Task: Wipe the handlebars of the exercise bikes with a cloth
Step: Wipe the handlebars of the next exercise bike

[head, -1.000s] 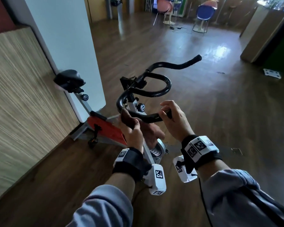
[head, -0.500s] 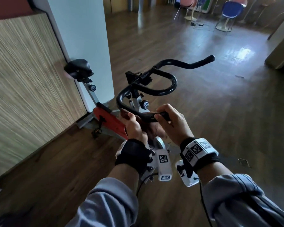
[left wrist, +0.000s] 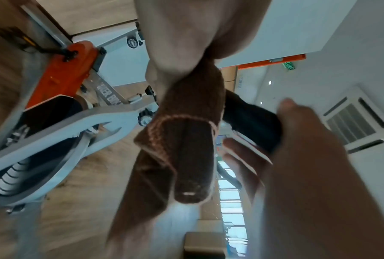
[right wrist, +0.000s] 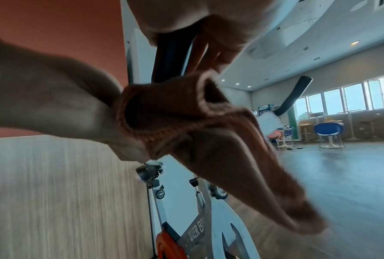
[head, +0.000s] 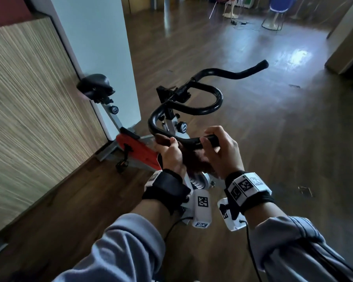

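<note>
The brown knitted cloth [head: 194, 159] hangs below the black tubular handlebar's [head: 189, 141] near end; left hand [head: 171, 155] clamps cloth onto bar; right hand [head: 222, 151] curls round the bar just beside.

The handlebars [head: 192, 110] are a black looped tube on a white and orange exercise bike [head: 139, 149] that stands on the wooden floor beside a wood-panelled wall. One long grip points away to the right; the near grip runs across, close to the person. A dark brown knitted cloth [head: 194, 161] with a paler stitched hem is wrapped over the near grip, a corner showing at its left, and the rest hangs in loose folds below the bar. From the left wrist view the cloth [left wrist: 182, 140] droops in a long rolled fold
</note>
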